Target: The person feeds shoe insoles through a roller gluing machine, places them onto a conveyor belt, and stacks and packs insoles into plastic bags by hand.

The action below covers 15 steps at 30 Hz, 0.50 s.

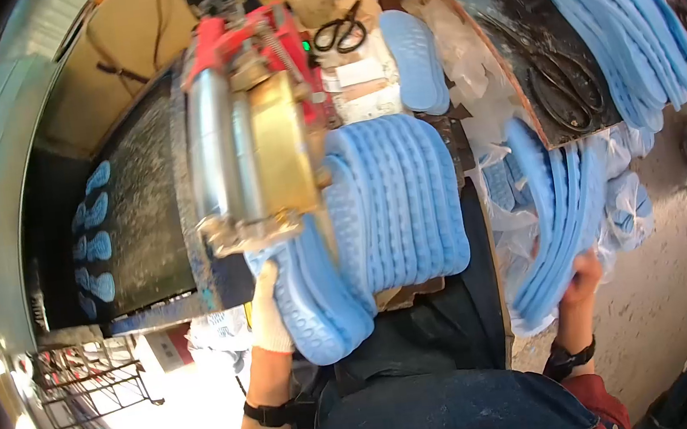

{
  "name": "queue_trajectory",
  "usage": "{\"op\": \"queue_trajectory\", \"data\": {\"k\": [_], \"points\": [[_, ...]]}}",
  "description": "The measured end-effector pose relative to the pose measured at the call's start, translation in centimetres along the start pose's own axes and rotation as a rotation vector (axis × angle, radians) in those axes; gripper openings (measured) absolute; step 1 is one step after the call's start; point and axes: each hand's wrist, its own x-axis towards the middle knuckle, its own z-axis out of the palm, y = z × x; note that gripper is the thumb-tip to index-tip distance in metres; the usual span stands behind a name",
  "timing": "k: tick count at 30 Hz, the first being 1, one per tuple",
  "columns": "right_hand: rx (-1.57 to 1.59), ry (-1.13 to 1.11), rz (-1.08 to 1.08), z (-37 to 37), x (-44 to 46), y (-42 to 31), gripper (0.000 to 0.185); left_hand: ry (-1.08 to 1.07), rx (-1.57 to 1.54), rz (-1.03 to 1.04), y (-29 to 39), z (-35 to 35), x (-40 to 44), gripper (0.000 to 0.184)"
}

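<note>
My left hand [269,314], in a pale glove, is closed on the edge of a few blue soles [312,304] below the roller machine [253,140]. Right beside them, a thick row of blue soles [397,199] stands on edge in front of my body. My right hand [581,275] is bare and wraps round the lower part of a bundle of several blue soles [563,222], held upright at the right, below the side table. Its fingers are partly hidden behind the soles.
A conveyor belt [141,205] at the left carries several soles. Black scissors [341,30] and a flat sole pair [419,59] lie behind the row. Large shears [559,81] and a sole stack [621,26] rest on the right table. Plastic bags [627,205] hang below it.
</note>
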Motion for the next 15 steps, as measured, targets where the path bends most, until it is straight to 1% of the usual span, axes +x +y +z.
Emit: {"op": "queue_trajectory", "data": {"k": [1,2,4,6,8,9,10,11,12,13,14,15], "points": [[0.083,-0.108,0.012,1.0,-1.0,0.9,0.071,-0.003,-0.057,-0.052,0.1,-0.1,-0.3,0.056],[-0.078,-0.143,-0.072,-0.8,-1.8,3.2,0.068,-0.003,-0.072,-0.053,0.0,-0.3,-0.5,0.054],[-0.205,-0.322,-0.145,3.2,-2.5,4.4,0.06,-0.015,-0.111,-0.041,-0.6,-1.2,-0.8,0.053],[-0.228,-0.539,-0.018,8.9,-3.1,5.1,0.055,0.016,0.105,0.058,-1.0,-1.9,-1.0,0.047],[-0.33,-0.654,0.188,12.5,-3.7,5.7,0.056,-0.015,0.05,0.093,-1.0,-1.5,-2.0,0.049],[-0.374,-0.697,0.282,15.8,-4.0,5.9,0.056,-0.041,0.024,0.106,-1.0,-1.4,-2.5,0.052],[-0.451,-0.828,0.321,18.5,-3.8,6.6,0.055,0.032,0.111,0.147,-1.2,-1.5,-2.9,0.052],[-0.527,-0.956,0.36,20.1,-3.5,7.4,0.054,0.027,0.091,0.157,-3.4,-4.4,-1.0,0.052],[-0.635,-0.999,0.281,22.3,-3.4,8.2,0.058,-0.11,0.497,0.468,-7.3,-9.0,3.0,0.052],[-0.74,-1.043,0.202,24.3,-3.6,8.9,0.061,-0.233,0.906,0.778,-9.4,-11.4,5.1,0.052],[-0.759,-1.061,0.204,25.9,-4.1,9.6,0.061,-0.219,0.888,0.794,-7.4,-9.4,2.5,0.052],[-0.873,-0.977,0.113,27.4,-4.5,10.3,0.068,-0.111,0.485,0.546,-3.3,-5.4,-2.5,0.053]]}}
